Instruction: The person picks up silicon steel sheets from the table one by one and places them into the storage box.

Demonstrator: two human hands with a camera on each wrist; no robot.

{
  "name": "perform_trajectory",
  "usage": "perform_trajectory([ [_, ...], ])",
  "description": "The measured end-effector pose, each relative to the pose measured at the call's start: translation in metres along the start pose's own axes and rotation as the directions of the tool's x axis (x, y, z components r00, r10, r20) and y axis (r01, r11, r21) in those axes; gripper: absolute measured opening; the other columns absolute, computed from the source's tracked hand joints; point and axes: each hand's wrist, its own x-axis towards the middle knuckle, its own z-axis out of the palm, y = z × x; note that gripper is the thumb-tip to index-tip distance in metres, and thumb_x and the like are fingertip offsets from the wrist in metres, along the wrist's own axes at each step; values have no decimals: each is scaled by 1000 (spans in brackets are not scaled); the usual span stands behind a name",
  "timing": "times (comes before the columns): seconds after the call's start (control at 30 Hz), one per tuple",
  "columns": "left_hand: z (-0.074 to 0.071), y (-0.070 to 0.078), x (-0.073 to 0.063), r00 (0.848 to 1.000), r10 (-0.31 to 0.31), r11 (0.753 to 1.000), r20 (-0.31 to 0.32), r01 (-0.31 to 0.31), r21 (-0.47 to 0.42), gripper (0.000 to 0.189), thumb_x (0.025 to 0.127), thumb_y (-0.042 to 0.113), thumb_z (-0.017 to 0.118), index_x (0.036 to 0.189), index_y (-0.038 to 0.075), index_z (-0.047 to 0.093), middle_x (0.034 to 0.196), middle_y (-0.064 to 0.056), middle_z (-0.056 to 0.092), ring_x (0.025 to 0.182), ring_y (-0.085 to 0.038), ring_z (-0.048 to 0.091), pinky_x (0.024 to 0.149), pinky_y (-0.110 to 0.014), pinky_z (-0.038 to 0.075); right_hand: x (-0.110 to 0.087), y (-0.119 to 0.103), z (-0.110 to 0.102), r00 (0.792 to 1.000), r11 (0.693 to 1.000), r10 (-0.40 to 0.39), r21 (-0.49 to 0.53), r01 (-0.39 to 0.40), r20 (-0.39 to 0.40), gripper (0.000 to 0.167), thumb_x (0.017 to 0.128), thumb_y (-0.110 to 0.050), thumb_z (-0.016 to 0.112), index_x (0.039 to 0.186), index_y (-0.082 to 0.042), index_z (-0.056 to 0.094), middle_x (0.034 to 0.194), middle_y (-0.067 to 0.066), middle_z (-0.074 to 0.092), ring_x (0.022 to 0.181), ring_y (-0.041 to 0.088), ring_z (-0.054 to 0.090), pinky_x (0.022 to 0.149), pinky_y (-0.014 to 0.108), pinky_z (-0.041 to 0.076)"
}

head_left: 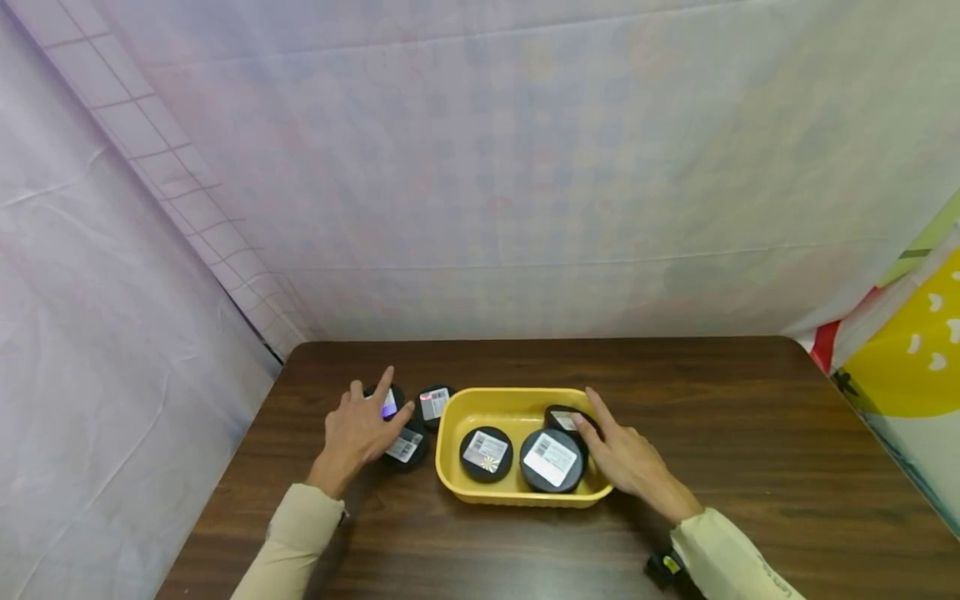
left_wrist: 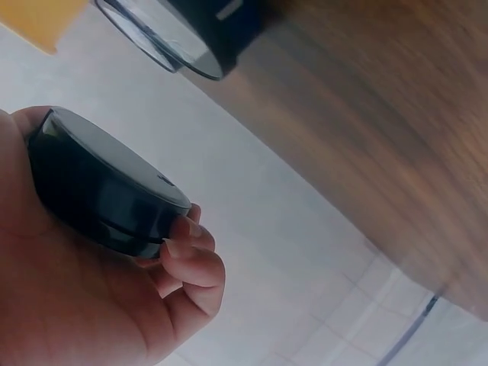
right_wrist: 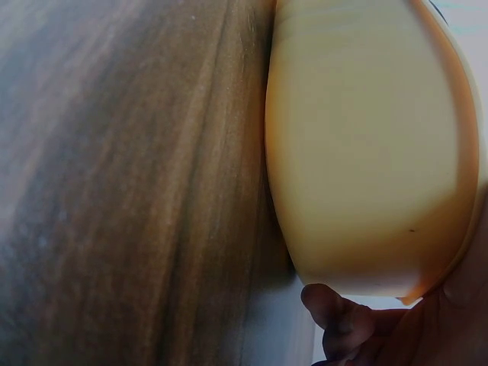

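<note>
My left hand (head_left: 360, 427) is at the left of the yellow basket (head_left: 495, 500). It grips a round black container (left_wrist: 107, 187) between thumb and fingers. Two similar labelled containers, one nearer (head_left: 405, 447) and one farther (head_left: 435, 405), lie between that hand and the basket. My right hand (head_left: 628, 454) holds the basket's right end, thumb inside over the rim and other fingers outside. Near that thumb a black container (head_left: 564, 417) leans tilted in the basket. Beside it lie a larger one (head_left: 553, 460) and a smaller one (head_left: 486, 454), their white labels up.
The basket stands on a dark wooden table (head_left: 750, 433). A small black object with a yellow mark (head_left: 666, 567) lies by the right sleeve. Pale cloth (head_left: 495, 192) hangs behind the table and at the left.
</note>
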Motion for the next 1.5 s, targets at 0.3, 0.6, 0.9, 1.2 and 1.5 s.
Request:
perform_trajectory([
  [0.3, -1, 12, -3, 999, 45, 999, 1, -45, 0, 78, 93, 67, 44, 158, 28, 27, 128, -28, 47, 104, -38, 56, 67, -53, 50, 0, 0, -1, 1000, 1000, -8, 2, 8, -2, 74, 101, -65, 23, 160, -21, 15, 124, 34, 61, 90, 38, 67, 68, 52, 50],
  [0.6, -3, 27, -6, 998, 69, 998, 0, -69, -3, 76, 93, 65, 48, 157, 30, 28, 124, -25, 50, 97, -34, 56, 64, -49, 50, -1, 0, 0, 1000, 1000, -3, 6, 3, 8, 75, 101, -66, 23, 160, -22, 14, 125, 33, 60, 88, 36, 67, 67, 50, 50],
  [0.9, -5, 37, -8, 995, 100, 995, 2, -100, 7, 78, 92, 69, 46, 158, 31, 28, 126, -24, 49, 98, -33, 56, 66, -48, 50, 0, 1, 0, 1000, 1000, -5, 6, 5, -3, 73, 101, -65, 24, 160, -22, 15, 124, 34, 60, 90, 37, 67, 68, 51, 50],
  [1.2, -5, 44, -8, 993, 120, 993, -8, -119, 7, 75, 93, 66, 47, 157, 32, 28, 128, -25, 49, 101, -33, 56, 69, -47, 51, -1, 0, 1, 1000, 1000, -1, 1, 1, -3, 75, 100, -67, 23, 160, -23, 15, 125, 33, 60, 92, 39, 67, 68, 53, 50],
  [1.5, -5, 51, -10, 991, 133, 991, -14, -133, -2, 75, 93, 66, 46, 158, 32, 27, 129, -25, 48, 103, -34, 57, 71, -49, 51, -1, 1, 1, 1000, 1000, 1, 0, -1, -4, 75, 100, -67, 23, 160, -22, 15, 126, 33, 60, 95, 41, 66, 70, 54, 50],
])
